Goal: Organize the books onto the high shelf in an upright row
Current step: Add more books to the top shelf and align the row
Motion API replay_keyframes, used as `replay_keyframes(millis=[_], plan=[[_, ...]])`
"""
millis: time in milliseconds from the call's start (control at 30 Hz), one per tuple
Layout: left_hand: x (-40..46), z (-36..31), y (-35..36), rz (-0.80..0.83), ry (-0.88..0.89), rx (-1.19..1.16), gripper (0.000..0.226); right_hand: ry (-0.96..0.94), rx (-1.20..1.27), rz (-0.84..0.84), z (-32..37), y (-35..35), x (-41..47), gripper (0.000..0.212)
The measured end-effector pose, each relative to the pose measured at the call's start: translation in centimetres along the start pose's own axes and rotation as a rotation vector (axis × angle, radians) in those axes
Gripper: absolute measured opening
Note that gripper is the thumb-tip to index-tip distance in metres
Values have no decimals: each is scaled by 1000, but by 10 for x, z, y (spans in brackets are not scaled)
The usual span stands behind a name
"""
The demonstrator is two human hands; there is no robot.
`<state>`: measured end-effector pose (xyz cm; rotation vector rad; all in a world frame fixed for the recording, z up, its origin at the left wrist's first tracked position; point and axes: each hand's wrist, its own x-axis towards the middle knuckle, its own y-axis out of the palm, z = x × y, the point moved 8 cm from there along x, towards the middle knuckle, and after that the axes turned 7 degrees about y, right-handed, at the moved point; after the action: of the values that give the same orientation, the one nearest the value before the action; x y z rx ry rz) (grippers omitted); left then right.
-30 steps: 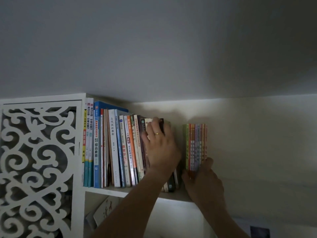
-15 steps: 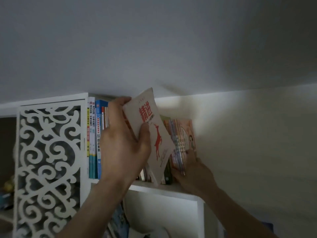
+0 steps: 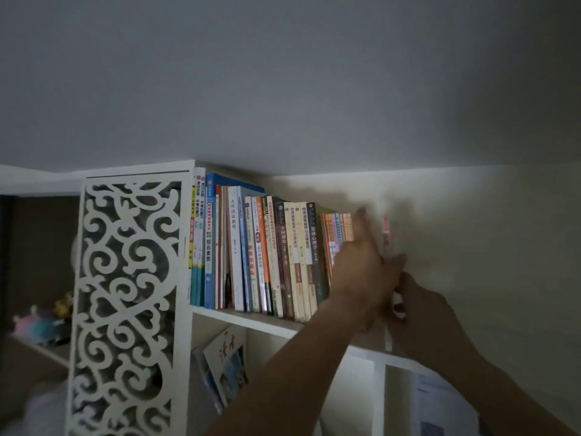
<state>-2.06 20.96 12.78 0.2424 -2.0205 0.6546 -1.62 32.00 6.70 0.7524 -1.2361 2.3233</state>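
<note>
An upright row of books (image 3: 267, 253) fills the high shelf (image 3: 251, 319) from the lattice panel rightward, ending in several thin colourful books (image 3: 338, 231). Just right of them a thin white book with red print (image 3: 386, 234) stands edge-on, a small gap away from the row. My left hand (image 3: 361, 272), blurred, reaches up between the row's end and this book, fingers stretched upward, holding its lower part. My right hand (image 3: 421, 309) grips the same book from the right, near its bottom.
A white carved lattice panel (image 3: 125, 294) closes the shelf's left end. Below the shelf, a compartment holds leaning books (image 3: 226, 366). Small toys (image 3: 41, 319) sit on a lower shelf at far left. The ceiling is close above the books and a bare wall runs to the right.
My left hand pulled the white book out of the row's middle and carried it to the right end, where it now stands upright. The row has closed up straight.
</note>
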Motion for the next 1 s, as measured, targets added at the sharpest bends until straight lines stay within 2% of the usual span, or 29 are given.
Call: replay_keyframes(millis=[67,133,200,233,367,433,633,867,1000], plan=[[-21,9,-6,22,89,52,72,1,74,70,-1,13,8,39],[-46,17,-25,-51,309,248,51,-41,122,159,5,24,13,29],[-70,42,-40,-122,442,438,37,-52,106,204,9,33,23,25],[-80,60,-46,-119,448,480,36,-40,75,209,6,37,31,30],[-106,151,-57,95,262,541,55,60,112,257,-11,44,46,50],[-119,176,-55,111,241,559,53,82,155,269,-15,48,38,54],[-139,184,-44,-43,145,455,42,231,53,221,-17,61,18,84],[-139,186,-57,-88,247,422,28,284,58,142,-15,57,16,93],[-141,188,-58,-197,294,344,22,353,84,85,-45,66,24,114]])
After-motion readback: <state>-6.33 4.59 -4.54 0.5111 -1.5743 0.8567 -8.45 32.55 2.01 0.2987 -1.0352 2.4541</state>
